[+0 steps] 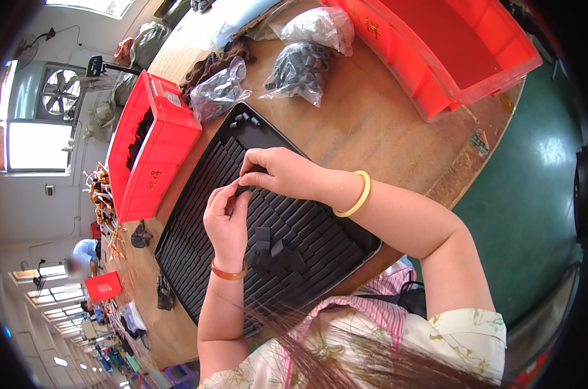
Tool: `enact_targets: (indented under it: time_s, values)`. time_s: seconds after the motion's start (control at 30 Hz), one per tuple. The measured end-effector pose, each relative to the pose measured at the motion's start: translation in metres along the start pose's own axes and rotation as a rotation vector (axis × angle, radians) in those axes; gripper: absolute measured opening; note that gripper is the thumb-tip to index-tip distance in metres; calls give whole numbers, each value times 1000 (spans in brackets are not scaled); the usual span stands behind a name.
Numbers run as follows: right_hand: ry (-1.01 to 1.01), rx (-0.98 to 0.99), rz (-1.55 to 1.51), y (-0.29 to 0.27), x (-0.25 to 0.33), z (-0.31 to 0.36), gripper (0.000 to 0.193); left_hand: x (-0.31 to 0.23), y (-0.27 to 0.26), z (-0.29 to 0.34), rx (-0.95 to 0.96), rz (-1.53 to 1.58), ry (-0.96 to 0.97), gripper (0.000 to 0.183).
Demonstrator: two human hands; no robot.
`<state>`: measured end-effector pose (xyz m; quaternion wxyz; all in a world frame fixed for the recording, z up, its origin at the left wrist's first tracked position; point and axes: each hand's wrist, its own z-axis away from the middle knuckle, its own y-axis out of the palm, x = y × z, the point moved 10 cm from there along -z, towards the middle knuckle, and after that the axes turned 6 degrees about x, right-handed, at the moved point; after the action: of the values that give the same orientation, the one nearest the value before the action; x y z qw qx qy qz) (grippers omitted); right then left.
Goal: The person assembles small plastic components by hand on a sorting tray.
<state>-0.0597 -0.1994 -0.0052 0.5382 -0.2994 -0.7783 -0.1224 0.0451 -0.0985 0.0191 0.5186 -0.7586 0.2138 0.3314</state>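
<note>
A black tray (197, 194) lies on the wooden table (378, 123), filled with rows of small black block-shaped parts. Both hands meet over its middle. My left hand (226, 220), with an orange bangle at the wrist, pinches a small black part (243, 190) between thumb and fingers. My right hand (281, 174), with a yellow bangle, has its fingertips on the same part from above. A loose heap of black parts (274, 253) lies on the tray near my left wrist. A few stray parts (244, 119) sit at the tray's far corner.
A red bin (161, 149) with black parts stands left of the tray; a bigger red bin (456, 45) stands at the far right. Plastic bags of black parts (300, 68) lie beyond the tray. Another person (83, 253) is far off to the left.
</note>
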Motion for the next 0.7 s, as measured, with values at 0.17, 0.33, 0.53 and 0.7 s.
enact_targets:
  time_s: [0.17, 0.33, 0.53, 0.7]
  values:
    - [70, -84, -3, -10, 5, 3, 23, -3, 6, -1, 4, 28, -28, 26]
    - [-52, -83, 97, -10, 12, 4, 22, -7, 4, -6, -50, -6, -9, 27]
    - [-101, -74, 184, -9, 11, 4, 18, -14, 7, -8, 5, -174, 36, 25]
    - [-66, -176, 86, -17, 0, 4, 15, -20, 3, -19, -52, -238, 106, 29]
